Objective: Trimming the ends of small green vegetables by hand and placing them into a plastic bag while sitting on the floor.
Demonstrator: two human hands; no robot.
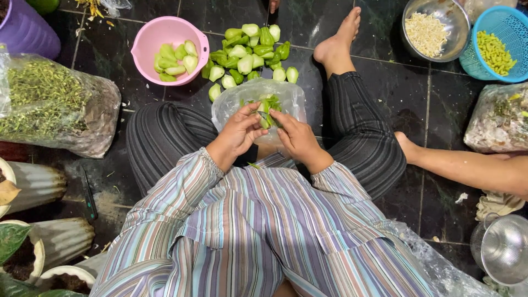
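I sit on a dark tiled floor in striped clothes. My left hand (240,132) and my right hand (295,136) meet over a clear plastic bag (231,104) and together grip a small green leafy vegetable piece (268,113). A thin blade seems to lie between the fingers, though it is hard to make out. Just beyond the bag lies a loose pile of cut green vegetable pieces (250,52) on the floor. A pink bowl (147,38) to the left of the pile holds a few more pale green pieces.
A big clear bag of green scraps (52,107) sits at left, white plant pots (38,184) below it, a dark knife (88,192) on the floor. At right: metal bowl of bean sprouts (434,30), blue basket (498,44), another bag (498,118), metal strainer (503,247), another person's arm (473,168).
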